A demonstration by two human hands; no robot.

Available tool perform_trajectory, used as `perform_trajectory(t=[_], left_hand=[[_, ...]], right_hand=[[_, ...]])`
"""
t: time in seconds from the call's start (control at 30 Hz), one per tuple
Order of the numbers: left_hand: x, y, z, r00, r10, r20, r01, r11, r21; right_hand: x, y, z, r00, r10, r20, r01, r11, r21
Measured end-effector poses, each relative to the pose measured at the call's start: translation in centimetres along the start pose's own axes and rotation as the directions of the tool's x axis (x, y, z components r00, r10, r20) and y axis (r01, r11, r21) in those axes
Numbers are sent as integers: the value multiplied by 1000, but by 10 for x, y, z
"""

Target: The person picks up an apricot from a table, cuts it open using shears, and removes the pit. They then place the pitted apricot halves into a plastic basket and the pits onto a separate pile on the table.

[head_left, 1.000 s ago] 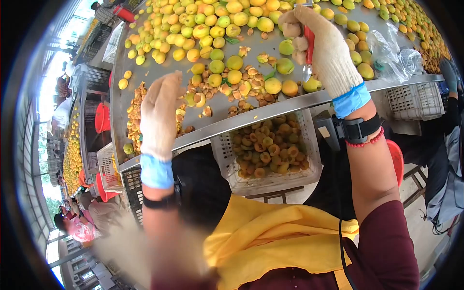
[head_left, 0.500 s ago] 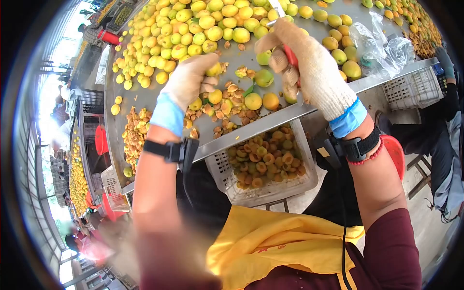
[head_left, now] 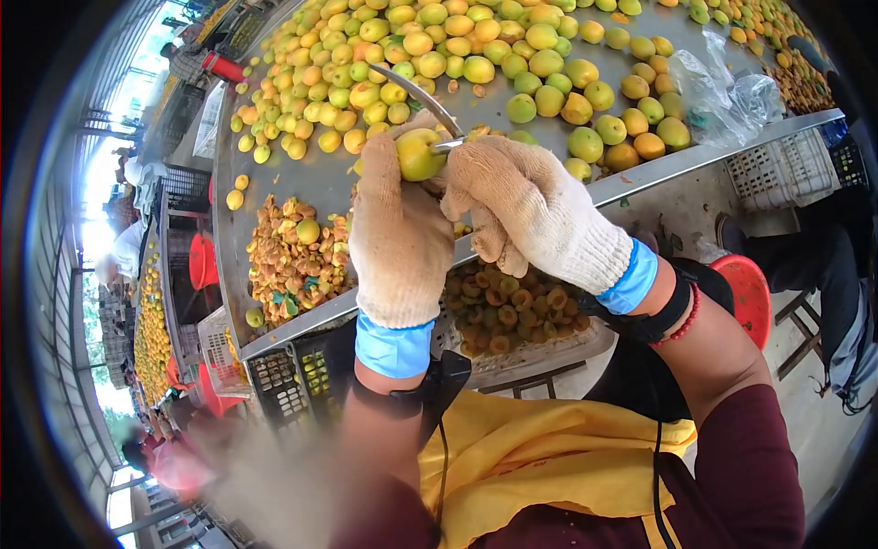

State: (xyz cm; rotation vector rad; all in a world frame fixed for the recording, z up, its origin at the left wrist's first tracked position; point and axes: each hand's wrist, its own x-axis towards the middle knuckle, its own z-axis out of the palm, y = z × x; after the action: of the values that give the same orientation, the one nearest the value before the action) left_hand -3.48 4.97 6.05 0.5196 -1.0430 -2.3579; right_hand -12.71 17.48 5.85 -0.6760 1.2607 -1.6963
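Lying at the left of the counter point(head_left: 293, 174) is a heap of fruit scraps point(head_left: 291, 261), mostly apart from the whole fruit point(head_left: 402, 41) piled farther back, perhaps to keep the two from mixing. To the right of the scraps, the gloved left hand point(head_left: 400, 242) grips one yellow-green fruit point(head_left: 418, 156) above the near edge, thumb on its left side and fingers partly hidden behind, likely to steady it. A curved blade point(head_left: 422, 96) slants past the far side, its tip pointing far left; a shorter piece of metal point(head_left: 447, 145) appears to touch the fruit's right side. Below the edge, a white crate point(head_left: 549, 359) holds cut fruit halves point(head_left: 512, 316), presumably within easy reach. The right hand point(head_left: 530, 197), also gloved, curls around what seems a hidden handle. Farther right rests a clear plastic bag point(head_left: 722, 91).
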Motion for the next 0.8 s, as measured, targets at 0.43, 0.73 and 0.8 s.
perform_trajectory(t=[0.43, 0.73, 0.8], left_hand=[[5, -6, -17, 968, 248, 46, -247, 888, 388], [1, 6, -43, 803, 470, 367, -444, 59, 894], [2, 6, -44, 780, 488, 391, -466, 36, 884]], right_hand=[[5, -1, 9, 999, 29, -13, -29, 999, -39], [21, 34, 25, 990, -143, -18, 126, 919, -373], [25, 36, 24, 962, -273, -28, 229, 856, -463]])
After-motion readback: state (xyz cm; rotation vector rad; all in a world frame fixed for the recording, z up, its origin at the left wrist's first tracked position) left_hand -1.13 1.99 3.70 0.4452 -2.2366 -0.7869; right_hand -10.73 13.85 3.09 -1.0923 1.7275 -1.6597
